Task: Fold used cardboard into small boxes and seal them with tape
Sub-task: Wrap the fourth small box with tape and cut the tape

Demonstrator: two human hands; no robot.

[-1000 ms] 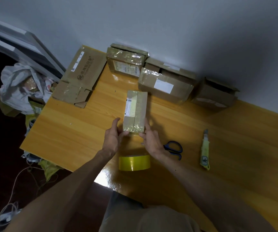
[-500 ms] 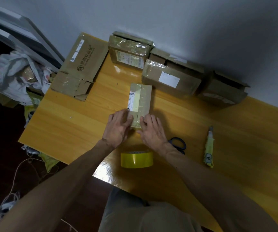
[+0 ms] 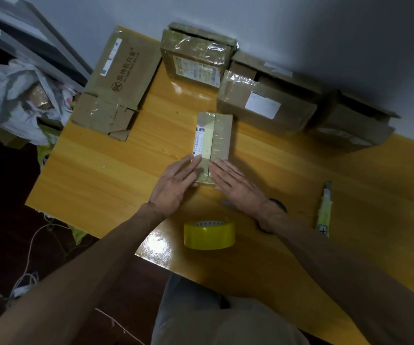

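Note:
A small taped cardboard box (image 3: 214, 138) with a white barcode label lies flat in the middle of the yellow wooden table (image 3: 116, 165). My left hand (image 3: 176, 183) lies flat with straight fingers on the box's near left part. Beside it, my right hand (image 3: 235, 183) presses its straight fingers on the near right part. A roll of yellow tape (image 3: 209, 235) stands on the table just in front of my hands.
A flattened carton (image 3: 119, 83) lies at the table's back left. Three taped boxes (image 3: 196, 61) (image 3: 265, 105) (image 3: 350, 125) line the wall. A yellow utility knife (image 3: 324, 210) lies right; scissors (image 3: 279, 205) sit partly under my right wrist. A white bag (image 3: 24, 100) sits off the left edge.
My hands went from holding the box's near end at its sides to lying flat on top of it. The view shifted a little; the box stays in place.

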